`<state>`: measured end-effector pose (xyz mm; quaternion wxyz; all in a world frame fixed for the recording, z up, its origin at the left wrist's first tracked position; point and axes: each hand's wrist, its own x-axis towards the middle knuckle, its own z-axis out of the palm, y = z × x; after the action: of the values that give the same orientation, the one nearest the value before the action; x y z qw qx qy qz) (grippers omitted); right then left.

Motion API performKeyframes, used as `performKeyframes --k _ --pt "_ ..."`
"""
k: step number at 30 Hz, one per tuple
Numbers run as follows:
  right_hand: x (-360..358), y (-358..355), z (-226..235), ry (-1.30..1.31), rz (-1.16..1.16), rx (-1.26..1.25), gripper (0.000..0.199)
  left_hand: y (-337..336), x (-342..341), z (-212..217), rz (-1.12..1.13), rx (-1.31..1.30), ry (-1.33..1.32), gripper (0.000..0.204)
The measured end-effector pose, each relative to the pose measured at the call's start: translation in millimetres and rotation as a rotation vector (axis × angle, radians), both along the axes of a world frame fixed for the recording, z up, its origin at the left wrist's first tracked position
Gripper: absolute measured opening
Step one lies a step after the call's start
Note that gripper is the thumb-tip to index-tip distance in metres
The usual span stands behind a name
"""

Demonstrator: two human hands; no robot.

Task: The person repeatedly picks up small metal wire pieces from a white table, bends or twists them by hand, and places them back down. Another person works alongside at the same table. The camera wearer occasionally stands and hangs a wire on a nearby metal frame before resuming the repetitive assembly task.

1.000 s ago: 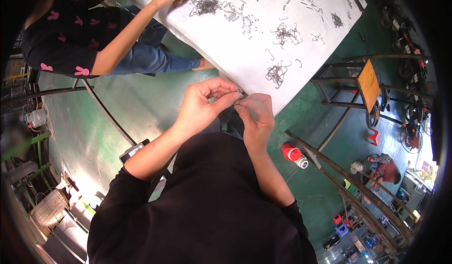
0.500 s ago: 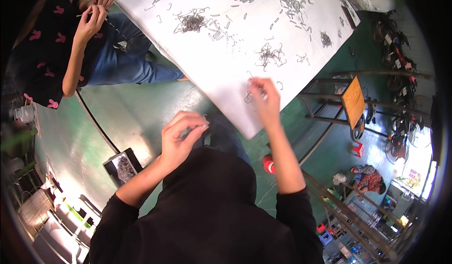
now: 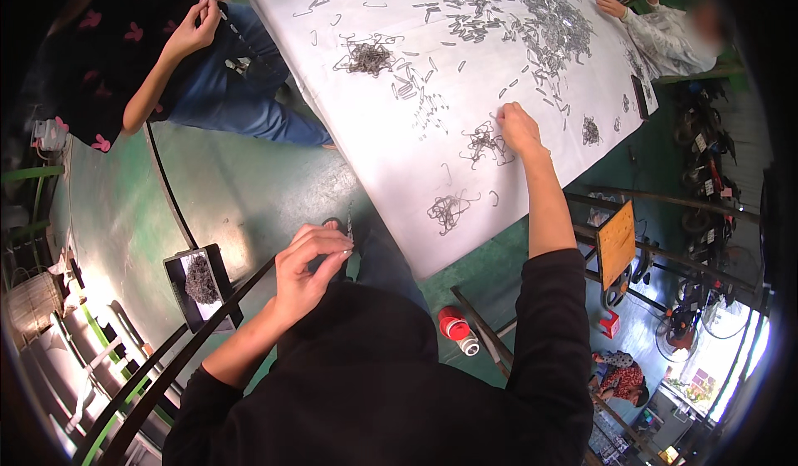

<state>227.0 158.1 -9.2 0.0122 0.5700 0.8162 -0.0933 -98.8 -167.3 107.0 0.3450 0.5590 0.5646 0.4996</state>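
My left hand (image 3: 309, 268) is raised off the table's near-left edge. Its thumb and fingertips pinch a small, thin, pale piece (image 3: 349, 231), too small to name. My right hand (image 3: 521, 130) is over the white table (image 3: 391, 175), fingers closed and pointing down beside a pile of bent wire hooks (image 3: 485, 146). What its fingertips hold, if anything, is hidden. Closer to the near corner lies another tangle of dark wire hooks (image 3: 447, 213). A single curved hook (image 3: 495, 198) lies to its right.
Many small grey metal strips (image 3: 544, 29) cover the far table. Another dark hook pile (image 3: 368, 59) lies left. A co-worker's hands (image 3: 204, 17) work at the left; another's hand (image 3: 613, 6) rests far right. A red-and-white bottle (image 3: 455, 329) and black tray (image 3: 199, 287) are below.
My right hand has moved from the near corner, farther across the table to the hook pile. My left hand keeps its pinch. The view has shifted, bringing another person's hands in at far right.
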Motion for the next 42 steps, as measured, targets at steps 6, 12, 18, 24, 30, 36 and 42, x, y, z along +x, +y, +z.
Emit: performKeyframes --k 6,12,18,24,30,36,42 --pt "3.1 -61.9 0.2 0.802 -0.485 -0.134 0.013 0.0 -9.8 -3.3 -0.036 0.092 0.014 0.012" --pt "-75.9 -195.7 58.9 1.536 -0.614 -0.452 0.016 -6.0 -22.1 -9.1 -0.097 0.047 0.038 0.012" --pt "-166.7 -319.1 128.7 1.798 -0.536 -0.55 0.011 -12.5 -26.5 -10.3 -0.182 0.013 -0.078 0.018" --pt "-201.4 -345.9 129.0 1.703 -0.456 -0.296 0.006 -11.7 -27.3 -3.1 -0.226 0.101 -0.042 0.02" --pt "-203.1 -342.5 122.2 1.608 -0.462 -0.185 0.004 -8.9 -23.1 -1.9 -0.239 0.118 -0.037 0.024" --pt "-201.1 -333.6 111.1 1.298 -0.276 0.182 0.006 16.8 -26.7 -27.0 -0.278 0.156 -0.011 0.029" --pt "-185.2 -327.6 112.7 1.215 -0.216 0.105 0.008 151.8 5.1 -89.6 -0.299 0.364 0.314 0.018"
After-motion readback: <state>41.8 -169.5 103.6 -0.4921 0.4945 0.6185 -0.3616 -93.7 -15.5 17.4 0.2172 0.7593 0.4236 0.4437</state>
